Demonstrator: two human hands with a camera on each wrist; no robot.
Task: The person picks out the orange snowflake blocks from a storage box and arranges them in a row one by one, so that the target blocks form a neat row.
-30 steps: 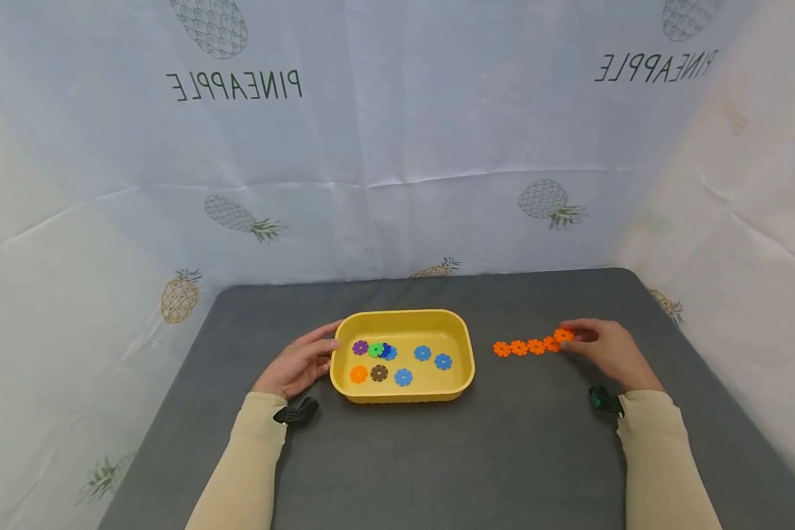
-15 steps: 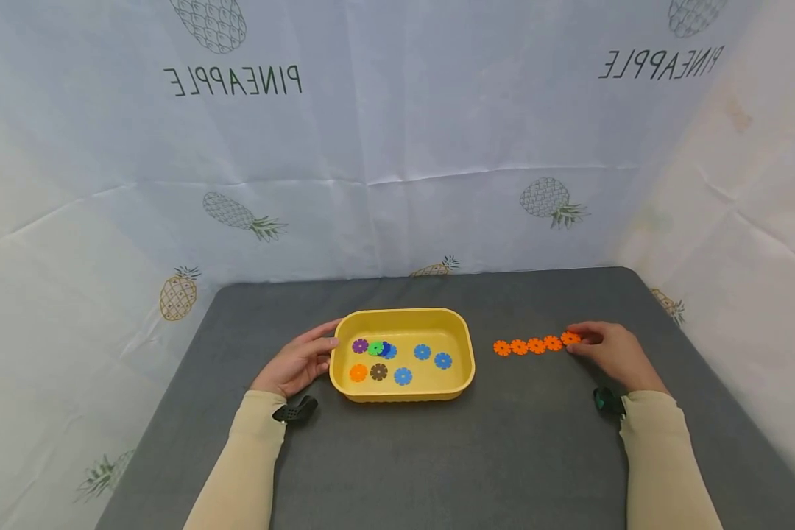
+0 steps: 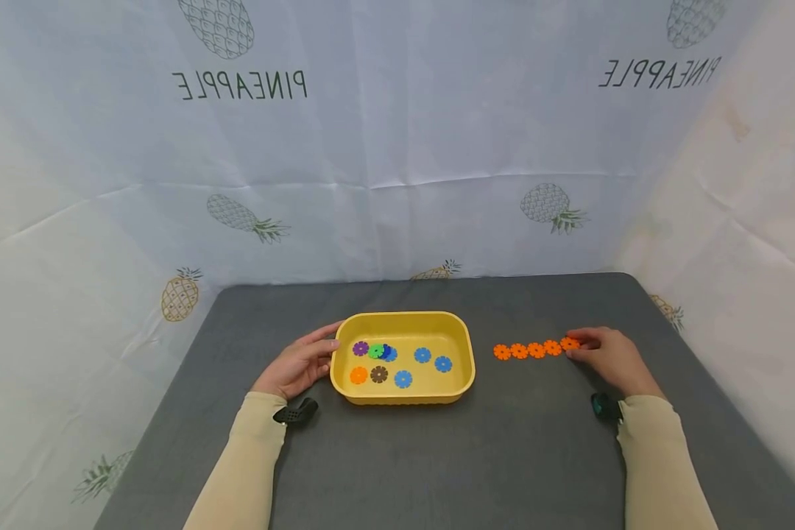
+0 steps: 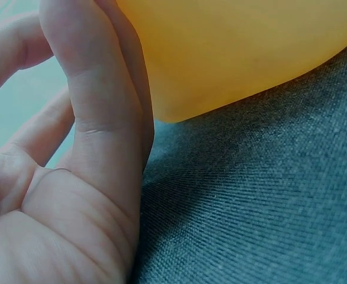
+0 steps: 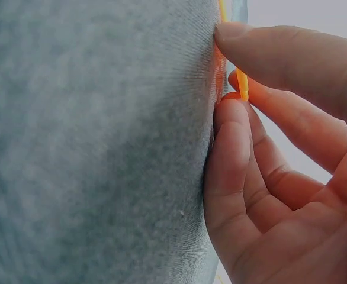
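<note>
My left hand (image 3: pixel 298 366) rests against the left side of a yellow plastic tray (image 3: pixel 404 395), its thumb at the rim. In the left wrist view the thumb (image 4: pixel 102 89) lies along the wall of the tray (image 4: pixel 233 59). To the right of the tray, several orange notched plastic discs (image 3: pixel 535 350) form a row on the table. My right hand (image 3: pixel 615 359) pinches the orange disc (image 3: pixel 569 344) at the row's right end between thumb and fingers. The right wrist view shows this disc (image 5: pixel 243 86) edge-on, mostly hidden by the fingers.
Inside the tray lie loose discs: a purple one (image 3: pixel 361 348), a green one (image 3: pixel 376 351), a brown one (image 3: pixel 379 374), an orange one (image 3: pixel 358 375) and several blue ones (image 3: pixel 422 355). The grey table (image 3: pixel 450 464) ends at a pineapple-print curtain (image 3: pixel 397 221).
My right hand has moved slightly right and down with the last orange disc, which now lies level with the row instead of overlapping its neighbour. The left hand and tray stay put.
</note>
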